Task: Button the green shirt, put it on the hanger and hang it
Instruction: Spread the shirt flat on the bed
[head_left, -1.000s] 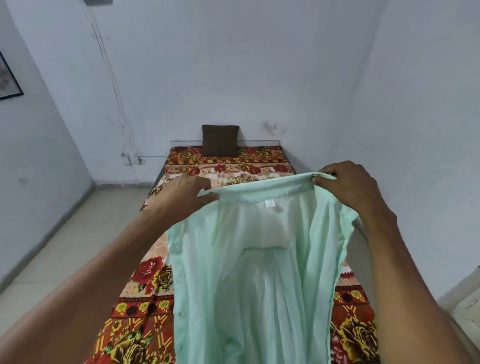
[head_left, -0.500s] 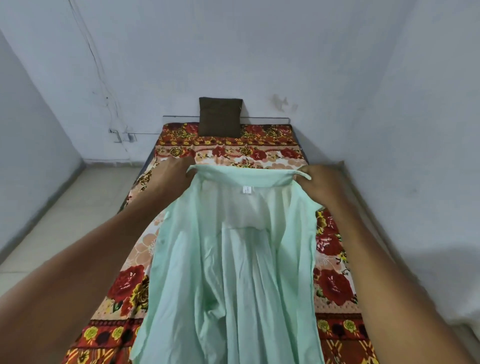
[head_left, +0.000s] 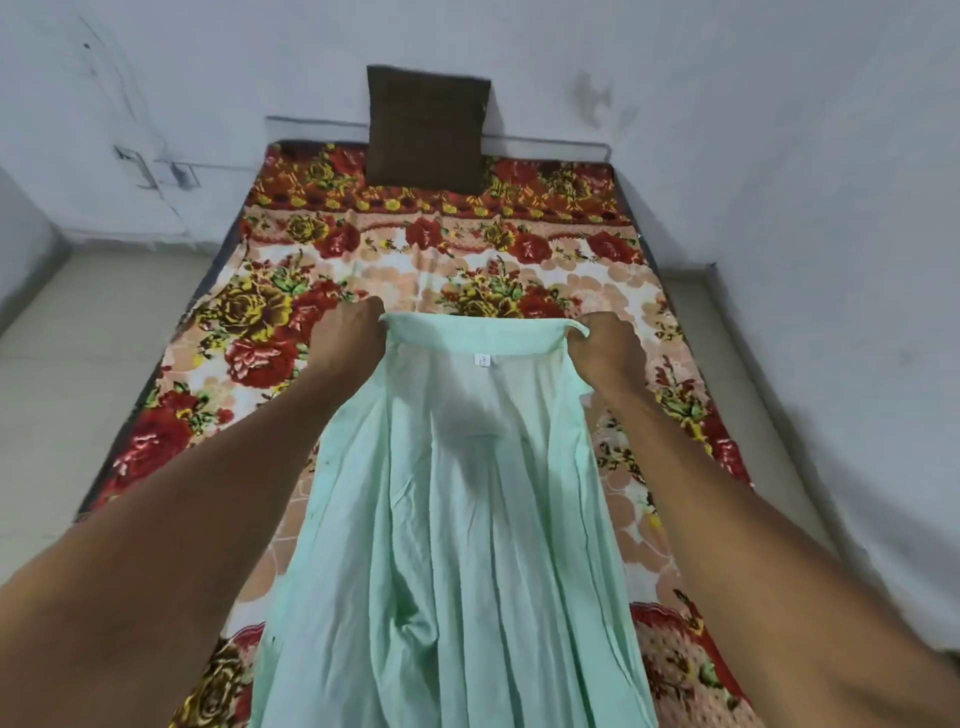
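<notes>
While hand-gripped, thin creased green shirt.

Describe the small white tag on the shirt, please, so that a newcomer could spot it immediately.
Start at the bed with the floral blanket; over it, the left hand and right hand grip the collar of the green shirt. Just below the collar's middle sits the small white tag, the only white patch on the pale green cloth.
</notes>
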